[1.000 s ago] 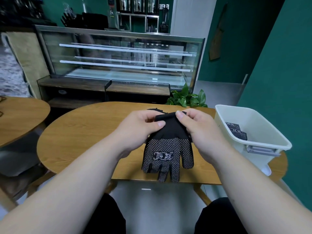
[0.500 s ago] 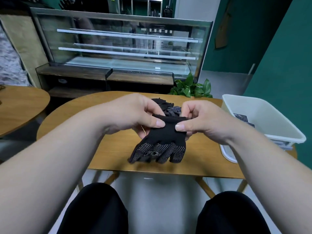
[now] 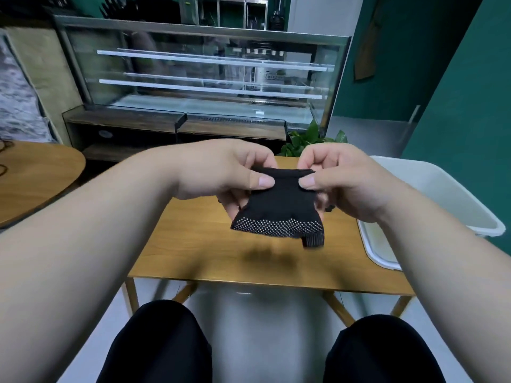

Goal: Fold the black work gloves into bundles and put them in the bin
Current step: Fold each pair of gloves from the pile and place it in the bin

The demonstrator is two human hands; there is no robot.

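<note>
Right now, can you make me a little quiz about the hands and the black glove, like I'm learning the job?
1. True or false: the black glove lies flat on the wooden table.
2. Which hands pinch the glove's top edge? A) only the left hand B) only the right hand C) both
3. Fill in: the white bin stands on the person's ____ side.

Key:
1. False; it is held up above the table, and its shadow falls below it.
2. C; a thumb presses on each end of the cuff.
3. Right.
</note>
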